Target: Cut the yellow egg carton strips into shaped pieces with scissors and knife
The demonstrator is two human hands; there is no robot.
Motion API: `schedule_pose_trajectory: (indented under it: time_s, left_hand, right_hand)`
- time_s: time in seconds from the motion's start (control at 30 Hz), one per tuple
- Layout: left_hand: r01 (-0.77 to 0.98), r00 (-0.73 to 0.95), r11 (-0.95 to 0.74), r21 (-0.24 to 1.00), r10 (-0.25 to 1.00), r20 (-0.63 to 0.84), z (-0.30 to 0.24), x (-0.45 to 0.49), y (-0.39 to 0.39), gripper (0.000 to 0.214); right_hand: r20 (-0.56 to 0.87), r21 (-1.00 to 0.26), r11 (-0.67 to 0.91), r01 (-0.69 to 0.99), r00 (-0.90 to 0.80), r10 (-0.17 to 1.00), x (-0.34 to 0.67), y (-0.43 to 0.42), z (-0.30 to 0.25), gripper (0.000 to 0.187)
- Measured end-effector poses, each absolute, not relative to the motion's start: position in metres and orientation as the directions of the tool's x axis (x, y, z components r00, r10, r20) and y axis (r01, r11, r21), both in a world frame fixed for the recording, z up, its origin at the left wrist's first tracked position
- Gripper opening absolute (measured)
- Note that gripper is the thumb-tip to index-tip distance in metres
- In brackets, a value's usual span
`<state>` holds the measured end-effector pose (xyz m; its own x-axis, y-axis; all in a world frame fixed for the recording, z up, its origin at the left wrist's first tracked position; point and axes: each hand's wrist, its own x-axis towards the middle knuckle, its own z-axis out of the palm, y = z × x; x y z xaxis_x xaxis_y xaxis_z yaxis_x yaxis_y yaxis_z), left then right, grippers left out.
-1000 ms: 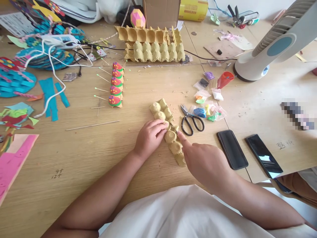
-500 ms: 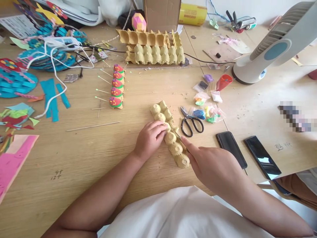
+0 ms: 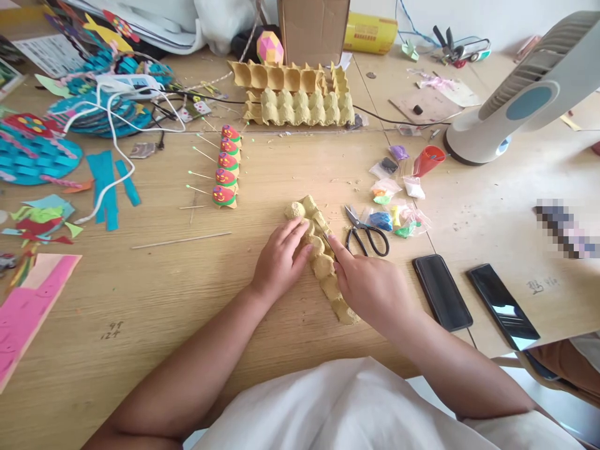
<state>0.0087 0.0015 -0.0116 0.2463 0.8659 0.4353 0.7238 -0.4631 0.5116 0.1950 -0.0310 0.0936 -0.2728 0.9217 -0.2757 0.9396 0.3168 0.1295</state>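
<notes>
A strip of yellowish egg carton lies cups-up and slanting on the table before me. My left hand grips its left side, fingertips on a cup near the upper part and thumb lower down. From the right, my right hand holds a thin-bladed knife against the strip's right side. The index finger stretches along the blade, and the handle is hidden in the fist. Black-handled scissors lie just right of the strip, with their blades apart.
Painted carton caterpillars stand behind a thin stick. More egg cartons are at the back. Bagged coloured clay, two phones and a white fan occupy the right; blue paper crafts and a cable fill the left.
My right hand has slid up and left along the strip with the knife. My left hand has shifted slightly toward the strip's far end. The whole view has moved a little.
</notes>
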Motion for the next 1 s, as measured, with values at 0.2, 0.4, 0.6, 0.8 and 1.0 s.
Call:
schedule_pose_trajectory:
  time_s: [0.2,0.4,0.6,0.8,1.0]
  left_hand:
    - [0.725,0.233,-0.442,0.529,0.879,0.416,-0.012,0.010,0.000,0.045]
    - [0.721,0.224,-0.427,0.545,0.889,0.400,-0.010,0.010,0.000,0.046]
    - [0.728,0.209,-0.406,0.553,0.899,0.385,-0.010,0.011,-0.002,0.047]
    - [0.716,0.198,-0.401,0.572,0.902,0.384,-0.010,0.012,-0.002,0.047]
    - [0.701,0.186,-0.390,0.597,0.908,0.375,-0.009,0.012,-0.001,0.047]
  right_hand:
    - [-0.340,0.128,0.340,0.932,-0.281,0.898,0.193,-0.031,0.095,0.057]
    - [-0.364,0.119,0.350,0.929,-0.288,0.886,0.188,-0.029,0.093,0.060]
    - [-0.361,0.131,0.348,0.928,-0.282,0.889,0.182,-0.026,0.091,0.063]
    - [-0.377,0.128,0.342,0.931,-0.273,0.885,0.179,-0.023,0.094,0.071]
    - [-0.374,0.123,0.346,0.930,-0.280,0.884,0.179,-0.021,0.092,0.067]
